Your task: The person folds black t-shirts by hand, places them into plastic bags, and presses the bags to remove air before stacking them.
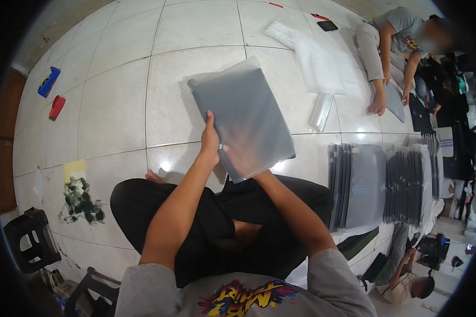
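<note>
A folded dark cloth item in a clear plastic bag (pixel 244 107) is held tilted above my crossed legs. My left hand (pixel 211 136) grips its left edge, thumb upright along the side. My right hand (pixel 242 154) is seen blurred through the film at the lower part of the bag; its palm lies inside or behind the plastic, which I cannot tell. The bag's lower edge, near my right wrist, shows loose clear film. Stacks of similar bagged dark items (pixel 367 184) stand on the floor at my right.
Clear plastic bags (pixel 325 63) lie on the tiles ahead right. Blue (pixel 48 82) and red (pixel 57 108) tape dispensers sit left, with black stools (pixel 31 239) lower left. One person (pixel 398 51) sits at upper right, another (pixel 404 283) at lower right.
</note>
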### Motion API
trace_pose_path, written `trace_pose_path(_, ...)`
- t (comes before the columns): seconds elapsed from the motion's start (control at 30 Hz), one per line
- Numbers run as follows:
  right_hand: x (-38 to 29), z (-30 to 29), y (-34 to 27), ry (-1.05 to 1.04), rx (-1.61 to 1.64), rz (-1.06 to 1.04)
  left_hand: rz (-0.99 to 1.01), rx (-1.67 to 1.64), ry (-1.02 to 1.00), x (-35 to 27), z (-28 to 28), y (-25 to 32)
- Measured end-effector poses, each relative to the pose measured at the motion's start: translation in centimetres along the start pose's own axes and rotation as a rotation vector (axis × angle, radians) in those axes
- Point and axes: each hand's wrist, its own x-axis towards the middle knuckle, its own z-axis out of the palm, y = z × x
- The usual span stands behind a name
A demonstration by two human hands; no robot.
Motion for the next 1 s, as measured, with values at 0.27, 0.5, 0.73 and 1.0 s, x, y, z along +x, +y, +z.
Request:
trace_pose_path(0.27, -2.8, 1.3, -0.2, -0.124, 0.205, 0.087, 0.095, -0.031, 0.031, 0.7, -1.6, -1.0)
trace_pose_path(0.5, -4.8, -0.9, 1.3, 0.008, -0.042, -0.079, 0.079, 0.194, 0.031, -1.2, -1.6, -1.6)
trace_pose_path(0.73, -8.6, -11.1, 6.2, -0.311, -0.125, 0.459, 0.103, 0.434, 0.159, -1.0, -3.5, 0.0)
trace_pose_path(1.0, -8.0, -5.8, 13.9, -0.045, 0.647, 1.045, 0.061, 0.698, -0.048, -4.6, -4.5, -1.6)
